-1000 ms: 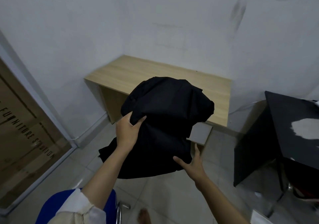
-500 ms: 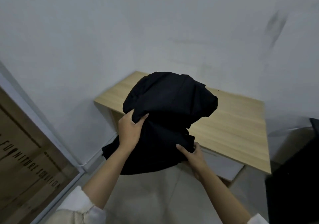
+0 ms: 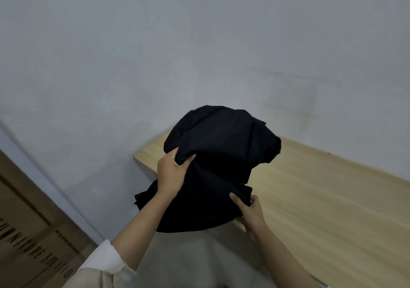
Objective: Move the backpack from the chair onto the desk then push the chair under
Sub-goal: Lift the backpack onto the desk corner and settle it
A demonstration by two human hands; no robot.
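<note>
Both hands hold the black backpack [image 3: 218, 167] over the left end of the desk [image 3: 321, 199] — left hand [image 3: 172, 173] clenched on its upper fabric, right hand [image 3: 249, 210] pinching its lower edge.

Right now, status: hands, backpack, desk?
Left hand gripping backpack high. Right hand gripping its lower edge. Backpack at near-left corner of desk. Visible desktop bare.

Limp black fabric backpack [image 3: 218, 167] carried forward, now over near-left corner of light wooden desk [image 3: 328, 201], no longer above floor. Right hand [image 3: 249, 210], open under it a second ago, now pinching lower edge. Blue chair and black box gone from sight; desk looms closer.
</note>
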